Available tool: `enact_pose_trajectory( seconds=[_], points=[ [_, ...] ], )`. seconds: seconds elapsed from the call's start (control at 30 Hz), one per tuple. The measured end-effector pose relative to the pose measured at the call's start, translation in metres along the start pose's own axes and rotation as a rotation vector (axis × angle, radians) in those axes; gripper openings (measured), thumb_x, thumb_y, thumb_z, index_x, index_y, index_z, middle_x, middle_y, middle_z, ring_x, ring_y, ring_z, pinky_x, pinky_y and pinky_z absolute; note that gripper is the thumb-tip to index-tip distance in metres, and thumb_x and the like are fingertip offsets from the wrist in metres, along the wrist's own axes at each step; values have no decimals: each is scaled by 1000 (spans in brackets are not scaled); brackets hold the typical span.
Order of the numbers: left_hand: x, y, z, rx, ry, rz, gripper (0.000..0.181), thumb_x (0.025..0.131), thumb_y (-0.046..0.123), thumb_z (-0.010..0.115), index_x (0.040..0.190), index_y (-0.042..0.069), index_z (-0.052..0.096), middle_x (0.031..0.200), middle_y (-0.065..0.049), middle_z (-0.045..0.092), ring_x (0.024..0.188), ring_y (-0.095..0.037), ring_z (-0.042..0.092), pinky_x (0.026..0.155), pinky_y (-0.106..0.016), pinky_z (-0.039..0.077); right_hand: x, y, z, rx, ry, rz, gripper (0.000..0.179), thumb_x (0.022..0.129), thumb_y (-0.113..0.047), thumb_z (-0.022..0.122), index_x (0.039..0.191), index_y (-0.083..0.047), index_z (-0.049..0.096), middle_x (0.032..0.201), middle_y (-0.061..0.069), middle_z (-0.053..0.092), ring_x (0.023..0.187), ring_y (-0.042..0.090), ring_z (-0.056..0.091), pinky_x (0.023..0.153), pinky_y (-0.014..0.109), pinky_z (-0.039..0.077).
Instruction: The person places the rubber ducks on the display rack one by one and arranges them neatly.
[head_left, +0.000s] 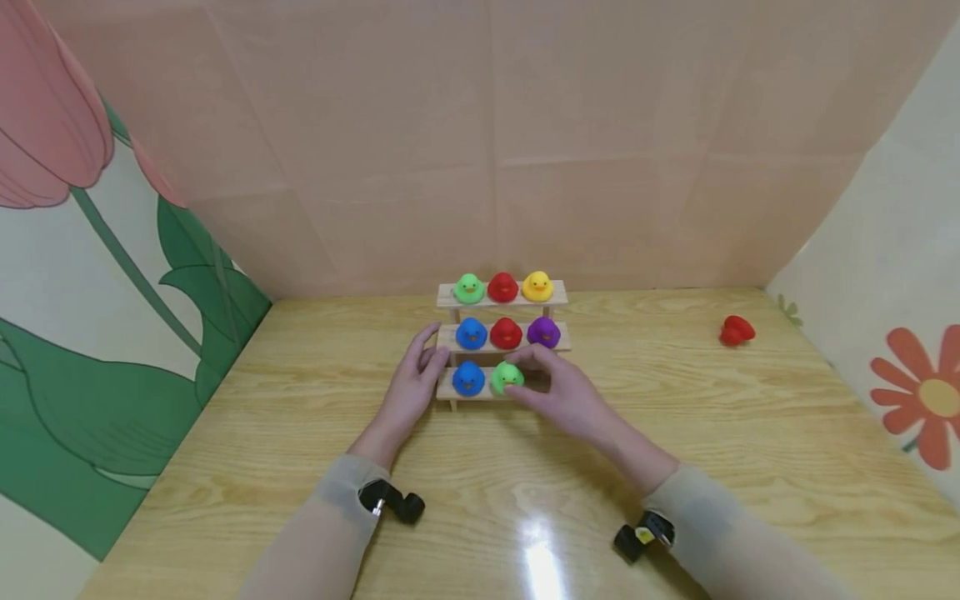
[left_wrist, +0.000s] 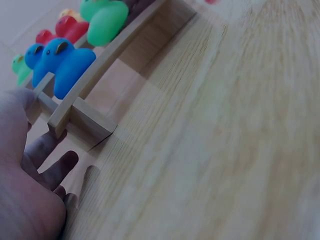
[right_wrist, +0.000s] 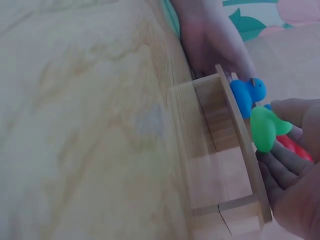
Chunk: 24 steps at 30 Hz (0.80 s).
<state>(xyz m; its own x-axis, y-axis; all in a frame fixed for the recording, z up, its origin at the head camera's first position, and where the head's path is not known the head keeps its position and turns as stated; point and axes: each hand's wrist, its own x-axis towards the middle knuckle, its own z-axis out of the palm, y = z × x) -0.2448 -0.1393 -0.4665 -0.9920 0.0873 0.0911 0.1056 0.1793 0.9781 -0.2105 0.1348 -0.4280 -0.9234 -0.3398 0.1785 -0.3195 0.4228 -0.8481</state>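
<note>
A three-step wooden stand point(head_left: 488, 395) bears several small rubber ducks. My right hand point(head_left: 570, 396) pinches a green duck point(head_left: 507, 379) on the bottom step, thumb and fingers at its sides in the right wrist view. To that duck's left sits a blue duck point(head_left: 468, 379). At the stand's left end my left hand point(head_left: 407, 385) holds the steps' edges, with its thumb by the middle step in the left wrist view. A blue, a red and a purple duck point(head_left: 543, 332) fill the middle step. Green, red and yellow ducks point(head_left: 537, 287) line the top.
A lone red duck point(head_left: 737, 331) lies tipped over at the far right of the wooden table point(head_left: 480, 483). A pinkish covering point(head_left: 360, 150) rises behind the stand, and panels printed with flowers point(head_left: 937, 397) flank the table.
</note>
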Motion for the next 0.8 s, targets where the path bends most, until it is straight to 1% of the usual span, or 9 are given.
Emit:
enact_pose_trajectory(
  seconds=[0.13,0.3,0.47,0.6,0.8],
  points=[
    [0,0,0,1,6,1,55,116,45,59,168,36,43,151,-15,65,144,-31,58,125,-55,39,1,-1,2,-10,-1,9,36,101,-23,85,134,-21,71,130,-3,72,128,24,66,115,53,50],
    [1,0,1,-5,11,-3,55,116,41,60,168,33,43,152,-17,64,145,-32,57,125,-54,39,0,-1,3,-25,-3,24,36,102,-24,84,135,-22,71,131,-4,72,129,24,65,116,54,49],
    [2,-2,0,3,8,-1,56,116,45,59,169,35,42,153,-16,63,147,-31,56,125,-55,38,0,0,5,-35,-1,29,36,102,-24,84,135,-22,70,131,-4,71,129,24,65,116,53,49],
    [2,-3,-1,5,-2,10,59,115,48,59,170,34,41,154,-16,62,150,-31,52,126,-55,37,0,0,5,-31,5,22,35,103,-23,83,135,-21,70,132,-3,71,129,25,66,115,53,50],
    [2,-3,-1,17,0,15,58,115,50,58,169,37,41,156,-15,61,153,-31,48,127,-56,35,0,-1,6,-39,7,23,35,102,-25,84,135,-22,70,132,-4,71,129,25,66,114,53,51]
  ],
)
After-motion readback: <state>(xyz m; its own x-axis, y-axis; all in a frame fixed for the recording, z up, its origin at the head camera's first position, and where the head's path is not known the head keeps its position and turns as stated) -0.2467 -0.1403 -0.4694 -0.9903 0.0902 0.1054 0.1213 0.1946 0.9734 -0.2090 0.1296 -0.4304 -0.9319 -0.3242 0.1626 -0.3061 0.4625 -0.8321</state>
